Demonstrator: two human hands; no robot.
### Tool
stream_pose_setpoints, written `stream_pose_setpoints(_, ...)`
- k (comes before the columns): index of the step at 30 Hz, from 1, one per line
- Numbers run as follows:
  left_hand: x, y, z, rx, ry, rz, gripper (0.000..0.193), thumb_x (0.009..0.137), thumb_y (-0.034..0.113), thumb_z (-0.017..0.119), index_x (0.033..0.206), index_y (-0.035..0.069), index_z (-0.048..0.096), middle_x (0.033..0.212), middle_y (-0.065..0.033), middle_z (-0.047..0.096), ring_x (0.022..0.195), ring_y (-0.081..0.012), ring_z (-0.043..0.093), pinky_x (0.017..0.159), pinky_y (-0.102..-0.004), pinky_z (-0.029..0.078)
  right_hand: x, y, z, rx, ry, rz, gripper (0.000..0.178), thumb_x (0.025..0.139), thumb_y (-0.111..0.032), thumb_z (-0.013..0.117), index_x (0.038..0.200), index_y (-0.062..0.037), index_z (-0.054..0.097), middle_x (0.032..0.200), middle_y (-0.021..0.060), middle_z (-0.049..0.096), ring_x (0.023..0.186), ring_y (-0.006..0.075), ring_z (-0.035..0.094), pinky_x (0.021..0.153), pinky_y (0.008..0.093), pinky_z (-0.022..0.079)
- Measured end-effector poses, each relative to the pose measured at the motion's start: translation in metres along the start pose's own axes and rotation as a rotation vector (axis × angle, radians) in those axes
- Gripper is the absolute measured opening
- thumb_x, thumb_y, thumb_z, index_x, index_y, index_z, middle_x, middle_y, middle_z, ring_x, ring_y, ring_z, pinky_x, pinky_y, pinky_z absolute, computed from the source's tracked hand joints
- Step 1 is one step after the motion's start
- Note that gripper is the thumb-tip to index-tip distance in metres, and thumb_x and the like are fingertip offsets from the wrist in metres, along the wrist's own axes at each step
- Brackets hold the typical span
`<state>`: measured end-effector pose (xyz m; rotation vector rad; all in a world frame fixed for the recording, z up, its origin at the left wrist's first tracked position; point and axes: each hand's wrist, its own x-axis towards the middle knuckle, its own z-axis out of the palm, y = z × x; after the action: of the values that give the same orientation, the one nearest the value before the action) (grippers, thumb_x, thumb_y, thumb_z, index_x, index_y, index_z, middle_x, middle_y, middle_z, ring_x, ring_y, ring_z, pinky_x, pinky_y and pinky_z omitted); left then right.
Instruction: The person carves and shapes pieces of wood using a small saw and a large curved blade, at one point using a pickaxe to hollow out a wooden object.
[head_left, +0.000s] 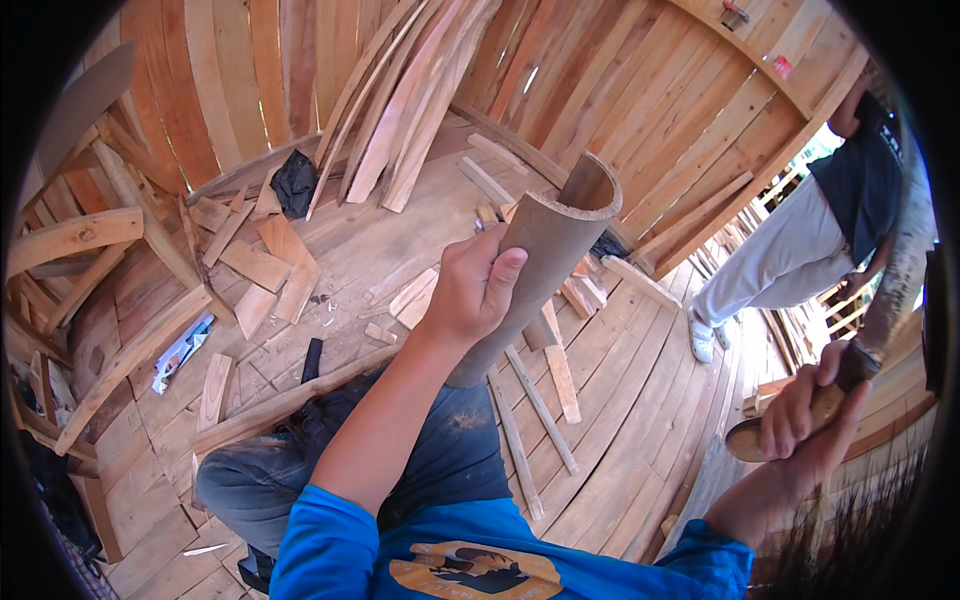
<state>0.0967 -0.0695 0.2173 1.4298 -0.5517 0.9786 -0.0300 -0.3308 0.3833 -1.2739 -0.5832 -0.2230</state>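
Observation:
My left hand [475, 285] is closed round the edge of a grey-brown, half-round piece that looks like split bamboo [550, 240]. The piece stands tilted over my lap, its thick curved end facing up and its lower end near my leg. Out at the right, my right hand [810, 415] grips the wooden handle of a machete [905, 250]. Its mottled metal blade points upward, well apart from the half-round piece, and its tip runs toward the rim of the picture.
A long wooden strip [290, 400] lies by my knee. Wood offcuts [280, 265] and a black plastic bag [294, 184] are on the plank floor. Long boards [410, 110] lean on the far wall. Another person [810, 210] stands at the right, beyond the machete. A wooden frame [140, 220] is at the left.

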Motion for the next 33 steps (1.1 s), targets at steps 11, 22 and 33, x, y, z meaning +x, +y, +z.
stream_pose_setpoints(11, 0.001, 0.002, -0.004, 0.038, 0.024, 0.057, 0.043, 0.098, 0.034, 0.047, 0.075, -0.001, 0.048, 0.059, -0.0149, 0.044, 0.052, -0.0319, 0.046, 0.05, -0.037, 0.038, 0.016, 0.041, 0.014, -0.559, -0.245, 0.674, 0.035, 0.098, -0.036, 0.048, 0.088, -0.0023, 0.049, 0.055, -0.0007, 0.042, 0.041, 0.0076, 0.042, 0.04, 0.0233, 0.038)
stream_pose_setpoints(22, 0.007, 0.012, 0.002, 0.057, 0.047, -0.003, 0.04, 0.096, 0.034, 0.052, 0.082, -0.003, 0.055, 0.061, -0.0151, 0.05, 0.055, -0.0305, 0.05, 0.052, -0.0362, 0.04, 0.009, 0.05, 0.006, -0.245, -0.232, 0.746, 0.039, 0.097, -0.04, 0.047, 0.089, -0.0016, 0.048, 0.054, 0.0004, 0.042, 0.041, 0.0089, 0.043, 0.04, 0.0243, 0.038)
stream_pose_setpoints(33, 0.009, 0.013, 0.0, -0.003, 0.013, -0.043, 0.042, 0.095, 0.036, 0.053, 0.085, -0.005, 0.057, 0.064, -0.0167, 0.053, 0.057, -0.0301, 0.052, 0.054, -0.0354, 0.042, -0.001, 0.056, 0.007, -0.497, -0.137, 0.496, 0.047, 0.097, -0.044, 0.045, 0.097, 0.0031, 0.054, 0.057, 0.0016, 0.044, 0.04, 0.008, 0.043, 0.039, 0.0218, 0.036)
